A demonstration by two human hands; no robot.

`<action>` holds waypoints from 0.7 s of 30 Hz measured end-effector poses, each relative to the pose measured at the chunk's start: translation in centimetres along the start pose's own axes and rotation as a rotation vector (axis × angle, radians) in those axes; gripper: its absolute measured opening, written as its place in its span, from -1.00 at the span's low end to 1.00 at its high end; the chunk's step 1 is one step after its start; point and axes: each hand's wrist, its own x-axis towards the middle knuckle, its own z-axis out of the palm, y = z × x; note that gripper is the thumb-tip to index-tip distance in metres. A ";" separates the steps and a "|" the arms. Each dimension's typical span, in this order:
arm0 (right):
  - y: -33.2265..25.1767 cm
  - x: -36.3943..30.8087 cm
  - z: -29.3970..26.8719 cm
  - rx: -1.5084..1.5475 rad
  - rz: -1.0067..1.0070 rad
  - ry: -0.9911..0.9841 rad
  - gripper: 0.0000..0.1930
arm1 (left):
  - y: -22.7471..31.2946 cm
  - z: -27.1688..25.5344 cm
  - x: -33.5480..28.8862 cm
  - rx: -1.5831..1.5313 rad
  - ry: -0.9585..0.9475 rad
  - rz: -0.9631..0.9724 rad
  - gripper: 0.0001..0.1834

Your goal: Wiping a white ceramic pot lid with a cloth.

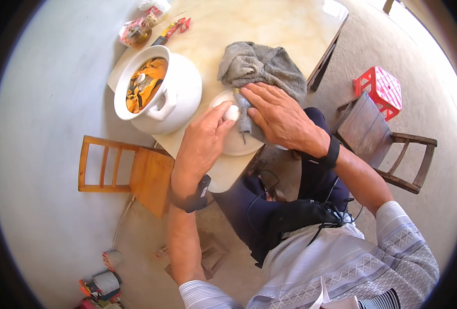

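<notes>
1. With the left hand [203, 135], pinches the white knob [231, 113] between thumb and fingers, closed upon it; probably steadies the lid [234, 145] against turning or sliding.
2. With the right hand [286, 119], lies palm-down over the near part of the grey cloth [262, 63], fingers extended side by side, thumb apart; seemingly presses cloth toward lid. Cannot tell whether anything is clasped beneath the palm.
3. Between the hands, by the right thumb: a narrow grey roll [244, 122], too unclear to identify.
4. Regarding the lid: rests knob-up at the near corner of the table [300, 26], probably for easy reach by both arms.
5. Left of the lid, regarding the pot [185, 85]: stands upright and uncovered, orange-and-dark pieces [155, 72] visible within; apparently placed aside to leave working room.
6. Beyond the pot, toward the wall: jar [139, 37] and red packet [184, 24], seemingly kept clear of the forearms.
</notes>
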 end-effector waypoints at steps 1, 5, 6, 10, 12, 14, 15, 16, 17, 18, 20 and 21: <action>0.2 0.3 0.1 0.002 -0.007 0.001 -0.50 | 0.0 0.0 0.0 0.024 0.006 0.014 -0.57; 0.9 0.7 0.5 -0.058 -0.106 0.069 -0.61 | 0.9 0.3 0.2 0.220 0.034 0.114 -0.56; 1.0 0.7 0.6 -0.062 -0.100 0.080 -0.65 | 1.0 0.4 0.3 0.241 0.037 0.124 -0.57; 0.9 1.0 0.9 0.079 0.044 0.087 -0.64 | 0.9 0.9 0.1 0.272 0.091 0.152 -0.60; 0.7 0.3 0.6 0.072 0.049 0.070 -0.62 | 0.9 1.4 0.1 0.277 0.114 0.149 -0.62; -0.6 -0.9 0.3 0.024 0.006 0.111 -0.56 | 1.1 1.7 -0.1 0.280 0.133 0.133 -0.63; -1.4 -1.9 0.1 0.001 -0.013 0.129 -0.53 | 1.3 1.9 -0.1 0.279 0.136 0.119 -0.64; -2.2 -2.9 -0.1 -0.063 -0.059 0.073 -0.46 | 1.3 2.0 -0.2 0.277 0.139 0.105 -0.64; -3.6 -3.8 -0.6 -0.109 -0.039 0.001 -0.44 | 1.2 2.4 0.1 0.256 0.152 0.111 -0.64; -4.9 -4.2 -0.7 -0.129 -0.034 -0.042 -0.42 | 1.1 2.4 0.1 0.246 0.161 0.112 -0.64; -5.5 -4.1 -0.5 -0.149 -0.035 -0.074 -0.40 | 0.9 2.3 0.2 0.224 0.178 0.114 -0.63; -5.2 -3.7 -0.3 -0.149 -0.040 -0.065 -0.39 | 0.7 2.2 0.2 0.210 0.187 0.115 -0.63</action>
